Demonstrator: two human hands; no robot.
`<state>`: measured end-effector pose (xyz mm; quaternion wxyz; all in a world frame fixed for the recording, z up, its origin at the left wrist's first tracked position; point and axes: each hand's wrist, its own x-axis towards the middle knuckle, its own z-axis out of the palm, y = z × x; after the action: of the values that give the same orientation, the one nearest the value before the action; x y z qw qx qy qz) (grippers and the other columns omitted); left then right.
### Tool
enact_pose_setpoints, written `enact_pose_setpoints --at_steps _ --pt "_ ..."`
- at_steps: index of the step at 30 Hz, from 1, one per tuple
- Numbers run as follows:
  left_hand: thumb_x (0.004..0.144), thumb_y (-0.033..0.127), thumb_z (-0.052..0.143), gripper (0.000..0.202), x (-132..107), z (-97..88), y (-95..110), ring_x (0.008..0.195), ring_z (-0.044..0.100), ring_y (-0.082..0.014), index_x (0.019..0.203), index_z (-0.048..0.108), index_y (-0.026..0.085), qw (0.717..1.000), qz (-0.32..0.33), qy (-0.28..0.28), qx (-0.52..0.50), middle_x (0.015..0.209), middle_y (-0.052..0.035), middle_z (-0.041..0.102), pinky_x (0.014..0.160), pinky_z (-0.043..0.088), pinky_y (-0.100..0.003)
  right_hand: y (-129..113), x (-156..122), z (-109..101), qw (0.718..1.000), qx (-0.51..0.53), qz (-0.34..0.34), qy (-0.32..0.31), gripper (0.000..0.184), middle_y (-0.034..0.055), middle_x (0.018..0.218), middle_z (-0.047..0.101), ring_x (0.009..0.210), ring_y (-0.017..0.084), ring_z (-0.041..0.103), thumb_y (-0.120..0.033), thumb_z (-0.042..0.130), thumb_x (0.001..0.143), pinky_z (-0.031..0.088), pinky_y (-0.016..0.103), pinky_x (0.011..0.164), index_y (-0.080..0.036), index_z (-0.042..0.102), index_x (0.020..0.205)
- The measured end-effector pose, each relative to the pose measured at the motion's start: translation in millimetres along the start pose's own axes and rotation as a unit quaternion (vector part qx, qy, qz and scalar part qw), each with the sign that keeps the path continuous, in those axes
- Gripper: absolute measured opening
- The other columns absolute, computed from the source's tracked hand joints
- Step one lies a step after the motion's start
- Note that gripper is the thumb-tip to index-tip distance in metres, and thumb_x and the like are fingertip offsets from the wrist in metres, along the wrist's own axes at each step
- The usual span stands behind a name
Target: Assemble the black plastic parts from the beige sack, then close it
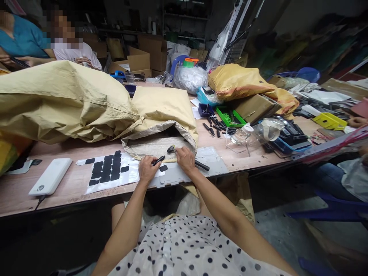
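Nearest the camera is a white garment with black polka dots (186, 245), and two bare forearms reach out from it to the edge of a pale wooden tabletop (253, 159).

The left hand (147, 168) has its fingers pinched together on a slim black piece (158, 160). This is a short, smooth bar whose long axis runs from 8 o'clock up to 2 o'clock, with its free end pointing toward the right hand (185, 159). The right hand is closed around a small hammer (202, 165). The hammer's glossy black handle sticks out of the fist toward 4 o'clock, and its stubby head lies toward 10 o'clock, just beyond the knuckles.

Both hands rest over a flat grey metal plate (212, 163). A loose black pad (163, 168) lies between the hands. At 9 o'clock from the left hand is a white backing sheet (130, 177) carrying rows of matte black pads (107, 170), each a rounded square. Further toward 9 o'clock is a white power bank (51, 176), a rounded slab with a dark cable at its near end.

Just beyond the hands, at 12 o'clock, is the open mouth of a crumpled tan paper sack (63, 99). Its bulk slumps away toward 10 o'clock.

Toward 2 o'clock are scattered slim black parts (214, 126), a green plastic tray (230, 117), a clear plastic container (244, 135) and, further off, a yellow tray (329, 120). At the far edge are cardboard boxes (146, 57), with seated people (74, 51) at 10 o'clock.
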<state>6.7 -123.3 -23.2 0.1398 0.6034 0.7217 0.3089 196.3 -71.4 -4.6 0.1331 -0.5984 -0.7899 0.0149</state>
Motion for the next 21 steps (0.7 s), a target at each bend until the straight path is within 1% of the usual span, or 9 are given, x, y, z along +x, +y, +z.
enact_pose_setpoints --at_steps 5,10,14,17,18,19,20,21 --pt "0.077 0.026 0.070 0.007 -2 -4.0 2 0.091 0.061 -0.0242 0.084 0.071 0.026 1.000 -0.001 -0.007 -0.010 0.089 -0.0027 0.068 0.083 0.047 -0.036 3 -4 12 1.000 -0.015 0.004 0.025 0.031 0.0092 0.101 0.063 0.093 0.023 0.052 -0.023 0.048 0.100 0.035 0.031 0.075 -0.025 0.070 0.121" --pt "0.075 0.024 0.067 0.010 -2 -5.3 2 0.093 0.061 -0.0250 0.085 0.068 0.026 1.000 -0.008 0.003 -0.017 0.089 -0.0026 0.069 0.084 0.046 -0.037 1 -3 14 1.000 -0.019 -0.001 0.024 0.030 0.0096 0.103 0.062 0.094 0.023 0.050 -0.024 0.048 0.099 0.035 0.031 0.078 -0.025 0.069 0.121" --pt "0.074 0.023 0.065 0.011 -1 -5.7 2 0.091 0.062 -0.0239 0.085 0.066 0.026 0.999 0.000 0.017 -0.049 0.090 -0.0020 0.071 0.086 0.048 -0.037 1 -2 14 0.999 -0.028 0.001 0.025 0.028 0.0097 0.104 0.061 0.095 0.024 0.049 -0.025 0.049 0.099 0.036 0.031 0.078 -0.024 0.068 0.120" --pt "0.074 0.028 0.065 0.010 -11 -11.4 7 0.087 0.062 -0.0224 0.084 0.065 0.025 0.996 0.002 0.027 -0.088 0.088 -0.0019 0.072 0.083 0.050 -0.035 0 -2 14 0.999 -0.027 0.000 0.023 0.028 0.0094 0.104 0.061 0.095 0.024 0.050 -0.025 0.050 0.098 0.036 0.031 0.078 -0.024 0.067 0.120" --pt "0.075 0.030 0.065 0.012 -17 -14.7 10 0.083 0.062 -0.0212 0.085 0.065 0.024 0.995 0.003 0.018 -0.103 0.087 -0.0015 0.071 0.080 0.051 -0.034 0 -2 14 0.999 -0.026 0.001 0.021 0.028 0.0093 0.104 0.061 0.095 0.024 0.050 -0.025 0.050 0.098 0.036 0.031 0.078 -0.024 0.067 0.120" --pt "0.076 0.033 0.064 0.015 -26 -18.7 14 0.078 0.062 -0.0197 0.087 0.066 0.024 0.993 0.008 -0.004 -0.118 0.084 -0.0008 0.071 0.075 0.050 -0.032 0 -2 13 1.000 -0.024 0.003 0.019 0.028 0.0093 0.105 0.061 0.096 0.024 0.050 -0.025 0.050 0.099 0.036 0.031 0.078 -0.024 0.067 0.120" --pt "0.077 0.037 0.063 0.018 -35 -23.0 17 0.072 0.061 -0.0180 0.089 0.066 0.024 0.990 0.017 -0.040 -0.133 0.080 0.0004 0.070 0.070 0.050 -0.030 0 -2 13 1.000 -0.022 0.004 0.017 0.028 0.0093 0.105 0.061 0.097 0.024 0.050 -0.025 0.050 0.099 0.036 0.031 0.079 -0.024 0.067 0.121" --pt "0.078 0.040 0.063 0.020 -46 -27.2 20 0.066 0.059 -0.0164 0.090 0.067 0.024 0.985 0.030 -0.087 -0.145 0.076 0.0016 0.069 0.065 0.048 -0.028 0 -2 13 1.000 -0.020 0.005 0.017 0.028 0.0094 0.106 0.061 0.097 0.024 0.050 -0.025 0.049 0.099 0.036 0.032 0.079 -0.024 0.067 0.121"
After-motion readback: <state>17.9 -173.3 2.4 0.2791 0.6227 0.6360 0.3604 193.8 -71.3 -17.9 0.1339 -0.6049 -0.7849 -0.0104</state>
